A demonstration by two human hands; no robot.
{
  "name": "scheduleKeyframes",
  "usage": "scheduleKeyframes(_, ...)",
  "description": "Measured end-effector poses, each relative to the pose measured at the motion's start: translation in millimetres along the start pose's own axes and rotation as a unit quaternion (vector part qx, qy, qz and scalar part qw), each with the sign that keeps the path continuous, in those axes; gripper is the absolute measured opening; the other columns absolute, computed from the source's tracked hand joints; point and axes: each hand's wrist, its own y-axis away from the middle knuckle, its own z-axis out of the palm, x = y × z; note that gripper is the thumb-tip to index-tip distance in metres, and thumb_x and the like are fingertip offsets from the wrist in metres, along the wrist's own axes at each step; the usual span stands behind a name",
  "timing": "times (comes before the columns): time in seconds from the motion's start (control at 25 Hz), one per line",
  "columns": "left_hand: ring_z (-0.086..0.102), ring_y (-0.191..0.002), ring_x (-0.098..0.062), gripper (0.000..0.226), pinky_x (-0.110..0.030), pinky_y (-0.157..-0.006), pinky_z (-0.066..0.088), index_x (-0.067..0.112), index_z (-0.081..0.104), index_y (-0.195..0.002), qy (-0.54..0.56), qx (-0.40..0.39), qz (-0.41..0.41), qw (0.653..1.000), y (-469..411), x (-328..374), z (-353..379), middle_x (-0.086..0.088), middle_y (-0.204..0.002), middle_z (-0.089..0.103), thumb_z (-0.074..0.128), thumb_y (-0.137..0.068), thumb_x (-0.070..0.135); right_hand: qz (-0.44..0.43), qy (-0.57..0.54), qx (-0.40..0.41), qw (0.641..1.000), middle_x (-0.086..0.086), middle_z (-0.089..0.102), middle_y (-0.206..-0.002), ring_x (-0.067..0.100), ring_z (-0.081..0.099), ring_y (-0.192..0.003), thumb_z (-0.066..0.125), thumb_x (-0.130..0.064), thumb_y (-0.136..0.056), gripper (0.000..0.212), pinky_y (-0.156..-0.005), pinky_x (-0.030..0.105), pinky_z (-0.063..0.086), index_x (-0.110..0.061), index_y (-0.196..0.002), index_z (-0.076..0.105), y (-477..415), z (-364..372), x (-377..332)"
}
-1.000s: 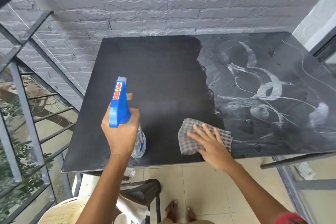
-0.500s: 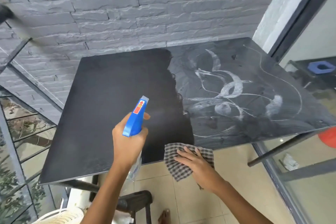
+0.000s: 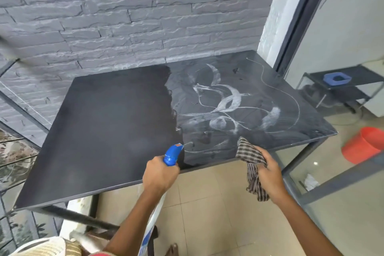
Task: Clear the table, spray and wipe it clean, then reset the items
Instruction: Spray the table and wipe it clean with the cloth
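black table [image 3: 99,135]: stands against grey brick wall [image 3: 124,16]; left half dark, right half streaked with white smears.
spray bottle [image 3: 172,154]: blue head, nozzle aimed over the top's near edge; left hand [image 3: 160,174] curled round its neck.
checked cloth [image 3: 250,159]: bunched, hanging just off the near edge; right hand [image 3: 270,174] grips it.
red bucket [image 3: 365,145]: on floor, right of table.

Matt black bench [image 3: 104,120] top, dull and even on the left, wet-sheened with whitish smears on the right; dark painted metal legs [image 3: 302,157] beneath. Glossy blue plastic on the spray bottle [image 3: 172,154] head. Soft woven checked cloth [image 3: 248,150], crumpled. Rough, ridged grey stone wall [image 3: 124,16]. Smooth, faintly shiny beige floor tiles [image 3: 207,203]. Smooth orange plastic bucket [image 3: 365,145].
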Motion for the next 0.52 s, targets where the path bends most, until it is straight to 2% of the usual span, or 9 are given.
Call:
scheduleKeyframes(0.16, 0.044, -0.046, -0.022, 0.017, -0.023, -0.046, 0.033, 0.015, 0.045, -0.052, -0.014, 0.021, -0.014, 1.0, 10.2, 7.1, 10.4, -0.001, -0.052, 0.049, 0.05, -0.068, 0.011, -0.01, -0.018, 0.017, 1.0, -0.02, 0.061, -0.096, -0.011, 0.057, -0.078, 0.039, 0.01, -0.089, 0.048, -0.063, 0.004, 0.043, -0.023, -0.119, 0.056, -8.8, -25.4, -8.9)
scheduleKeyframes(0.28, 0.046, -0.048, -0.024, 0.014, -0.024, -0.049, 0.039, 0.014, 0.047, -0.054, 0.011, 0.03, -0.021, 0.999, 8.5, 15.6, 8.2, -0.003, -0.054, 0.053, 0.05, -0.069, 0.013, -0.031, -0.028, 0.014, 0.999, -0.02, 0.06, -0.1, -0.02, 0.054, -0.085, 0.04, 0.01, -0.088, 0.048, -0.067, -0.001, 0.04, -0.023, -0.119, 0.057, -16.9, -31.0, -19.7)
scheduleKeyframes(0.4, 0.057, -0.054, -0.026, 0.013, -0.031, -0.06, 0.051, 0.011, 0.057, -0.065, 0.06, 0.029, -0.022, 0.998, -1.2, 30.9, 3.6, -0.006, -0.06, 0.062, 0.053, -0.074, 0.02, -0.052, -0.031, -0.003, 0.998, -0.011, 0.062, -0.105, -0.008, 0.057, -0.093, 0.04, 0.009, -0.088, 0.049, -0.071, 0.003, 0.041, -0.024, -0.12, 0.057, -30.2, -27.9, -34.4)
scheduleKeyframes(0.52, 0.061, -0.057, -0.028, 0.012, -0.029, -0.06, 0.049, 0.01, 0.056, -0.064, 0.066, 0.039, -0.018, 0.997, -18.7, 49.6, -0.5, -0.007, -0.061, 0.062, 0.05, -0.072, 0.018, -0.074, -0.04, -0.016, 0.996, -0.015, 0.063, -0.103, -0.001, 0.057, -0.097, 0.041, 0.009, -0.088, 0.05, -0.074, 0.008, 0.041, -0.031, -0.113, 0.057, -46.6, -22.1, -49.3)
